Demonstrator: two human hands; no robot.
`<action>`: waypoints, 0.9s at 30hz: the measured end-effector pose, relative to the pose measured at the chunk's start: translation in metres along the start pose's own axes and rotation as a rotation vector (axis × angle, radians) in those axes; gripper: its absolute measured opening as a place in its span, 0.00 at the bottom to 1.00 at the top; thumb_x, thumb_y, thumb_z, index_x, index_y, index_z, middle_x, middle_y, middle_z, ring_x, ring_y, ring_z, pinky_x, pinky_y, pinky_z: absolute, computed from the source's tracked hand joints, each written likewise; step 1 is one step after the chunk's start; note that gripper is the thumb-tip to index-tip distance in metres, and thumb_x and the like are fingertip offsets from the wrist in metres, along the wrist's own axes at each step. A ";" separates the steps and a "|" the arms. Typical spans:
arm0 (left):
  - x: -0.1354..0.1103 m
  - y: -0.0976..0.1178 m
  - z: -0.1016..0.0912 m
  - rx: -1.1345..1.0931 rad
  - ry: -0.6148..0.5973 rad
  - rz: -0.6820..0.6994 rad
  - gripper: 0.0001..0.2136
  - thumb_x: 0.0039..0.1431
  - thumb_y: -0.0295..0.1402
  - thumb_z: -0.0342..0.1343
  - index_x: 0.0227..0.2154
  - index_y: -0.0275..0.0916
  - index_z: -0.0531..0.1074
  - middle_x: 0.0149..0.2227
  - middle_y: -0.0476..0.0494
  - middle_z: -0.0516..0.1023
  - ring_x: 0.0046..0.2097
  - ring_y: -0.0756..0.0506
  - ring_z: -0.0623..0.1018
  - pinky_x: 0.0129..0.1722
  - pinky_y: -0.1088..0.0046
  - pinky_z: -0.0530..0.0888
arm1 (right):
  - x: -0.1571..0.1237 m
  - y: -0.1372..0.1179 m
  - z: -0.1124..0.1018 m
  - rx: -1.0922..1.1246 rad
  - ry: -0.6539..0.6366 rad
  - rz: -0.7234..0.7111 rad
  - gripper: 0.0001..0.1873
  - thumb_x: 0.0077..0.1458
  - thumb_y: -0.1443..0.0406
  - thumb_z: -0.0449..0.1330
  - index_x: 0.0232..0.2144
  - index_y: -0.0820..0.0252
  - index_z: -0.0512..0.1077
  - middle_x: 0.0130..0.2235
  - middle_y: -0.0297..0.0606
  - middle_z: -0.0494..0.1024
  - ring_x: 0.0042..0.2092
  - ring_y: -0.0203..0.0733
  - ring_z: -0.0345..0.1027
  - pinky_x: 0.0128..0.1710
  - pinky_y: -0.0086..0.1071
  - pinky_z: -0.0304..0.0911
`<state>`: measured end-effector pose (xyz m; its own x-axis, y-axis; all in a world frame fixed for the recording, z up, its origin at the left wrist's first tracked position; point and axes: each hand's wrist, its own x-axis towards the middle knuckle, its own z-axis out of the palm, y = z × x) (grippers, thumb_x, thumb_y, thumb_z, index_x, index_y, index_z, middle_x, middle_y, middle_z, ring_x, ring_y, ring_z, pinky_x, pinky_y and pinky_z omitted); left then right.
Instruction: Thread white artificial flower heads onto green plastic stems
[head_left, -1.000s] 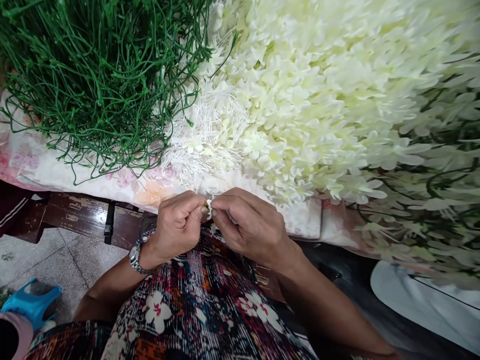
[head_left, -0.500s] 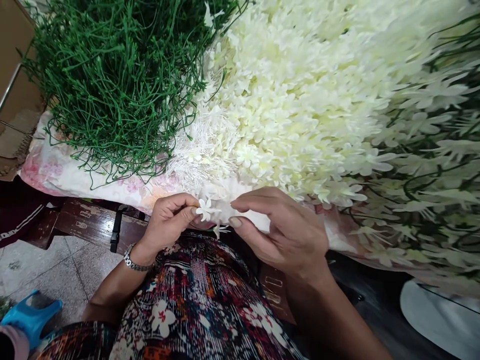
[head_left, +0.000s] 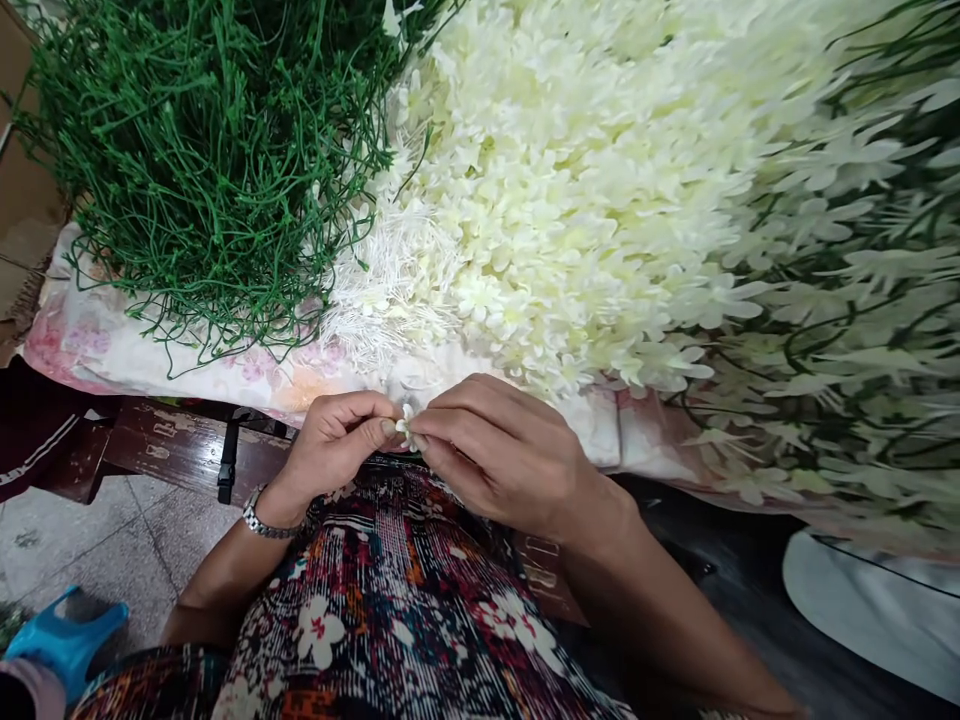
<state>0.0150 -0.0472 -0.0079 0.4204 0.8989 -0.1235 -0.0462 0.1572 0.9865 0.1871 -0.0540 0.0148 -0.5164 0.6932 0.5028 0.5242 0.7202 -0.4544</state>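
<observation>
White flower [head_left: 406, 425] near frame centre, facing right, long axis roughly up-and-down, pinched in the fingers [head_left: 454, 424] of left hand [head_left: 330, 447] and right hand [head_left: 510, 458].

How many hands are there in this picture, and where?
2. The left hand pinches a small white flower in front of the lap; the right hand has its fingertips at the flower's other side. No other hand shows.

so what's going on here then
A person in a patterned garment is handling a small white flower. The left hand pinches one side of it, the right hand the other. They work close to the edge of a flower-patterned cloth, where green stems lie heaped on the left, white strands beside them and pale blossoms further right.
</observation>
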 end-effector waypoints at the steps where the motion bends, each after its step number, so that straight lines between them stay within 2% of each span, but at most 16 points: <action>1: 0.000 0.001 0.000 0.031 -0.009 0.009 0.10 0.52 0.35 0.53 0.21 0.35 0.68 0.20 0.51 0.65 0.23 0.54 0.64 0.25 0.79 0.64 | 0.000 0.000 -0.001 0.030 -0.015 0.016 0.05 0.49 0.71 0.54 0.32 0.63 0.67 0.30 0.38 0.70 0.33 0.35 0.63 0.32 0.31 0.63; 8: 0.001 0.006 -0.002 0.123 -0.081 0.009 0.10 0.53 0.34 0.51 0.20 0.36 0.66 0.18 0.54 0.60 0.22 0.55 0.59 0.24 0.79 0.60 | 0.003 0.005 -0.007 0.189 -0.135 0.068 0.05 0.51 0.72 0.52 0.31 0.63 0.67 0.28 0.38 0.70 0.32 0.34 0.62 0.30 0.29 0.62; 17: 0.002 0.007 -0.004 0.101 -0.114 -0.001 0.10 0.54 0.35 0.50 0.21 0.36 0.66 0.19 0.53 0.61 0.23 0.55 0.60 0.25 0.79 0.61 | -0.003 0.006 -0.005 0.039 -0.130 -0.021 0.05 0.49 0.72 0.54 0.32 0.64 0.67 0.28 0.38 0.70 0.32 0.35 0.62 0.31 0.30 0.61; 27: 0.002 0.009 -0.004 0.087 -0.140 -0.044 0.11 0.53 0.34 0.51 0.19 0.35 0.65 0.18 0.54 0.58 0.22 0.55 0.57 0.24 0.79 0.59 | 0.002 0.004 -0.010 0.048 -0.205 -0.043 0.06 0.50 0.73 0.52 0.31 0.65 0.68 0.28 0.39 0.69 0.32 0.35 0.61 0.31 0.30 0.61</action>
<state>0.0117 -0.0427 -0.0001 0.5432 0.8250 -0.1563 0.0508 0.1536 0.9868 0.1951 -0.0499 0.0209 -0.6670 0.6499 0.3644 0.4684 0.7461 -0.4733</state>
